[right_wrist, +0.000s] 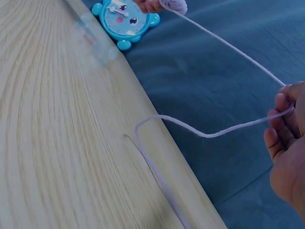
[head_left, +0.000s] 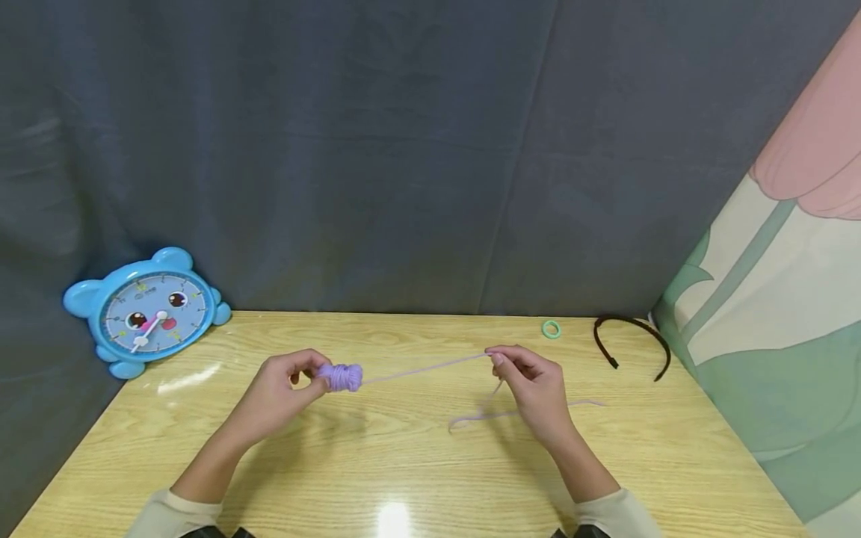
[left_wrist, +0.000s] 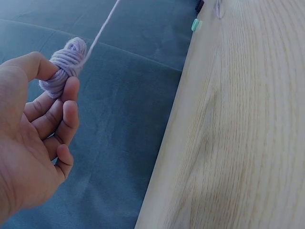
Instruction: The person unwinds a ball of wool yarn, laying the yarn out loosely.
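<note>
Left hand (head_left: 274, 388) pinches yarn bundle (head_left: 346, 377) over desk (head_left: 403, 463), at 9 o'clock from right hand (head_left: 542, 387), which pinches taut strand (head_left: 427, 368). Winding or unwinding, apparently; next move likely needs steady tension.

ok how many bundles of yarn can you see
1: the lilac yarn bundle, pinched by the left hand above the table, its strand stretched to the right hand. No other bundle shows in any view.

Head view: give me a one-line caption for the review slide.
Left hand pinches a purple yarn bundle; right hand holds its strand taut above the table, blue clock at left.
</note>
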`<act>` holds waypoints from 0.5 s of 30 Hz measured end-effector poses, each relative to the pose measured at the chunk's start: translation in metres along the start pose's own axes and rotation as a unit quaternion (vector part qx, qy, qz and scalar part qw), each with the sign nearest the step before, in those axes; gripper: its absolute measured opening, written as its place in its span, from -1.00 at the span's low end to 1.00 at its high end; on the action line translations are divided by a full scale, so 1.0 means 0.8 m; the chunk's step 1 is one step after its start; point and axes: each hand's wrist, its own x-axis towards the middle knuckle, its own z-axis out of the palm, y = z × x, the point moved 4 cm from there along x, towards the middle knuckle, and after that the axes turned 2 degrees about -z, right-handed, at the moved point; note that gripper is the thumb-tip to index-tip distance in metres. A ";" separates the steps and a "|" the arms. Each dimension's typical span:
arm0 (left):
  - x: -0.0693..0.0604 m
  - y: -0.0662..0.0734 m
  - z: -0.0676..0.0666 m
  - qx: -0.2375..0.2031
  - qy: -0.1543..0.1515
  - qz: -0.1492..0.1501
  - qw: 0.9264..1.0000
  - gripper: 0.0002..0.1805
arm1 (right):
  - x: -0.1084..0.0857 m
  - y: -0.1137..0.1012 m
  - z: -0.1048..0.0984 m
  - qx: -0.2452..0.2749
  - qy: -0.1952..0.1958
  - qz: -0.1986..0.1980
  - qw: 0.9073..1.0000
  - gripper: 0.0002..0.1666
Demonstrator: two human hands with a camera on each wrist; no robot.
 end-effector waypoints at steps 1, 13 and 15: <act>0.000 0.000 0.000 0.000 0.001 0.000 1.000 -0.90 | -0.001 0.000 -0.002 0.000 0.002 -0.001 1.000 -0.81; -0.002 0.000 -0.001 0.000 0.002 0.001 1.000 -0.89 | -0.010 -0.001 -0.027 -0.034 0.017 0.008 0.999 -0.77; -0.002 0.001 -0.002 0.000 0.002 -0.001 1.000 -0.90 | -0.011 -0.001 -0.030 -0.039 0.018 0.005 0.999 -0.76</act>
